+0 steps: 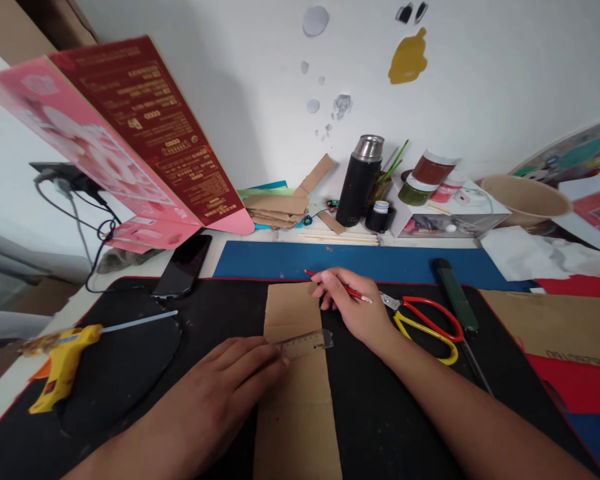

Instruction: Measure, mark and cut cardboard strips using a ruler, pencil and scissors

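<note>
A long strip of brown cardboard point(297, 427) lies lengthwise on the black mat in front of me. Across it rests a short clear ruler point(305, 344), its left part hidden under the fingers of my left hand point(225, 387), which hold it down. My right hand point(353, 303) grips a red pencil point(353, 292) near the strip's upper right edge, the tip pointing left. Just right of that hand lie scissors point(433, 327) with one red and one yellow handle.
A yellow glue gun point(65, 367) with a glue stick lies left, beside a black phone point(185, 267). A dark green cutter point(455, 293) lies right. Behind stand a black thermos point(360, 183), paint jars point(425, 177) and a leaning pink and maroon box point(145, 133). More cardboard point(560, 327) lies far right.
</note>
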Demonstrator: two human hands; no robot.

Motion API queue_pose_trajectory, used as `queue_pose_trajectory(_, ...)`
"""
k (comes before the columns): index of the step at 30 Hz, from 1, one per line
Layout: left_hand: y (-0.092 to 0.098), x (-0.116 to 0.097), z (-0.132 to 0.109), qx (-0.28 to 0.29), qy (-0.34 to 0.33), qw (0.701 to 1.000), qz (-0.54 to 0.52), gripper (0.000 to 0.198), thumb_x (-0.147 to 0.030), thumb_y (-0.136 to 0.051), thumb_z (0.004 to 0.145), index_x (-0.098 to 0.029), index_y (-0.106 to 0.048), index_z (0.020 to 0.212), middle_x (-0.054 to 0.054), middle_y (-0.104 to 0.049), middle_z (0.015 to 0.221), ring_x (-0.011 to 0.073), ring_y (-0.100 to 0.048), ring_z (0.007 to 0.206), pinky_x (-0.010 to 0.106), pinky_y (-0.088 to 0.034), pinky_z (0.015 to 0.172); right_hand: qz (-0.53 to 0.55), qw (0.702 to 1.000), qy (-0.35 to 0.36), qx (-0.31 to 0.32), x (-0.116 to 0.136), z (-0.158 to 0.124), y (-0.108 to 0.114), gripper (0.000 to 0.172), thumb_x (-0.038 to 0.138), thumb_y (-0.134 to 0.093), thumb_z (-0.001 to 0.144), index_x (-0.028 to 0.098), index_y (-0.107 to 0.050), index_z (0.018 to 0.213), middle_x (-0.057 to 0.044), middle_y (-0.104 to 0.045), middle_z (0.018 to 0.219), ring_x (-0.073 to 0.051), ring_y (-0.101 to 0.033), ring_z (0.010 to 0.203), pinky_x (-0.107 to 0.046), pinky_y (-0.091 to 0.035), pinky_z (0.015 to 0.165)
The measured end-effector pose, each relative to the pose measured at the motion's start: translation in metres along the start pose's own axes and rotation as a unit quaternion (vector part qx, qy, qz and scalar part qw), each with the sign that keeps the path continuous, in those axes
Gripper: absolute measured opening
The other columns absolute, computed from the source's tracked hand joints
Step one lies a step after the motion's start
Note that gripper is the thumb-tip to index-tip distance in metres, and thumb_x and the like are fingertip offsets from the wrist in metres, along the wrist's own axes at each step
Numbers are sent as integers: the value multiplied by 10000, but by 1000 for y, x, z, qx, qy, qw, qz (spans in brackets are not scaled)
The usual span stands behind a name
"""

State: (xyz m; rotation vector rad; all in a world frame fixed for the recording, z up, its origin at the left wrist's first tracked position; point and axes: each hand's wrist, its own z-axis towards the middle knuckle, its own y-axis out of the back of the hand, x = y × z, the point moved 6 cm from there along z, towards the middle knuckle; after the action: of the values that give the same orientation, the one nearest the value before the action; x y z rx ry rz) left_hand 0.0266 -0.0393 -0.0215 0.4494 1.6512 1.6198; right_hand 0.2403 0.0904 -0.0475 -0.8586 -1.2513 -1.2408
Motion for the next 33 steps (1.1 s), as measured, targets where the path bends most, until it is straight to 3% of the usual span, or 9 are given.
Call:
queue_pose_trajectory(3, 3, 0, -4, -41, 18, 998, 33, 564, -71, -455, 1035, -249, -559, 1560, 92, -699, 1445, 259, -636, 1317, 433, -564, 1103, 4, 1000, -1, 0, 0, 0, 0, 353, 490, -585, 1067, 208, -778, 980, -41, -776, 826, -149, -679, 606, -306, -523, 599)
queue_pose_trajectory(7, -5, 0, -12, -66, -6, 996, 65, 480, -101, -495, 1050, -187, -612, 1507, 121, -722, 1397, 275, -655, 1247, 430, -587, 1033, 4, 1000, 3, 1, 0, 0, 0, 379, 513, -586, 1069, 198, -778, 985, -42, -775, 825, -149, -686, 612, -308, -534, 616)
queue_pose_trajectory(13, -14, 4, -23, -33, -18, 995, 92, 733, 12, -433, 976, -206, -403, 1675, 108, -628, 1557, 271, -614, 1310, 429, -538, 1103, 4, 1000, -1, 5, -1, -1, 0, 368, 501, -590, 1069, 193, -778, 996, -45, -774, 830, -148, -682, 616, -305, -532, 610)
queue_pose_trajectory(18, -6, 6, -16, -8, -23, 996, 89, 849, 75, -405, 917, -177, -279, 1717, 100, -681, 1471, 237, -641, 1225, 382, -531, 1103, 2, 1000, -3, 4, -4, -1, 0, 377, 508, -594, 1071, 188, -781, 1007, -46, -777, 833, -143, -681, 615, -300, -534, 606)
queue_pose_trajectory(28, -3, 8, -5, -18, -70, 992, 107, 678, 24, -433, 963, -127, -442, 1623, 113, -654, 1522, 263, -591, 1319, 405, -501, 1109, -19, 999, 36, 6, 3, -3, -2, 348, 477, -593, 1080, 200, -786, 998, -40, -790, 837, -155, -738, 668, -302, -583, 657)
queue_pose_trajectory(33, -1, 9, -2, -6, -66, 996, 65, 649, -12, -467, 958, -178, -508, 1583, 97, -604, 1588, 270, -576, 1350, 423, -493, 1107, -74, 995, 69, 18, 12, -5, -5, 315, 418, -577, 1091, 217, -792, 981, -32, -801, 841, -165, -762, 717, -313, -600, 718)
